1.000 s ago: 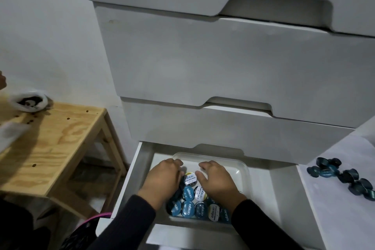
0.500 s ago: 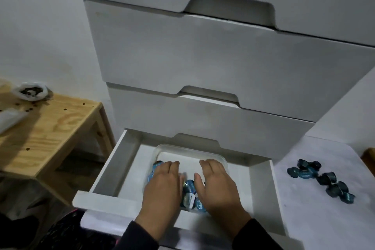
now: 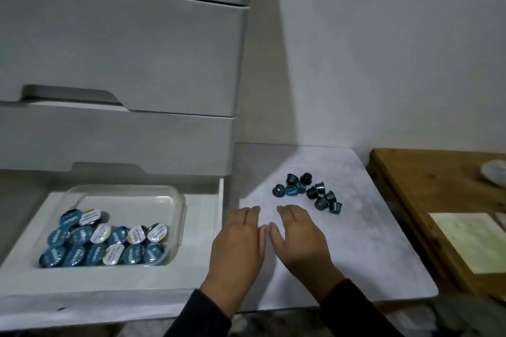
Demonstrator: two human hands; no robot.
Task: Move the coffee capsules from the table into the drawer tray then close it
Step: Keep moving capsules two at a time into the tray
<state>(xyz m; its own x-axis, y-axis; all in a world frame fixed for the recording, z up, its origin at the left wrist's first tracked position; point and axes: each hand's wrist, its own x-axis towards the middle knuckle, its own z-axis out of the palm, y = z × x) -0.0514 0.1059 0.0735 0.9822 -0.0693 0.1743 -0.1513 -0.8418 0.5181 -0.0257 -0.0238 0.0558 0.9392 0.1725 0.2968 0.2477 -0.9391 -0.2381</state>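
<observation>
hands over the table, capsules split between tray and tabletop

a white drawer unit (image 3: 117,63) fills the 9 to 12 o'clock part of the view, its upper drawers shut. its lowest drawer (image 3: 202,227) stands pulled out at 8 o'clock. a pale marbled table (image 3: 369,241) takes the centre and the 4 o'clock area, its left edge just beside the drawer. a wooden board (image 3: 410,180) lies at 3 o'clock, just beside the table's right edge, with a pale green sheet (image 3: 471,241) on it.

inside the drawer sits a clear tray (image 3: 131,200), rim up. its near half is packed with tray capsules (image 3: 106,243), foil lids up, most teal and a few white, touching one another; the far half of the tray is bare.

the left hand (image 3: 238,249) is at 6 o'clock, palm down, fingers straight and close together, holding nothing, over the table's left edge. the right hand (image 3: 298,241) is just beside it, toward 5 o'clock, also flat with fingers stretched forward and holding nothing. the two thumbs nearly meet. whether the palms touch the tabletop cannot be told. dark sleeves (image 3: 202,314) cover both wrists.

the loose capsules (image 3: 309,191) lie in a small dark teal cluster on the table, toward 1 o'clock from the hands, near the right fingertips (image 3: 284,209) but apart from them. some stand upside down, some lie on their sides, several touching.
</observation>
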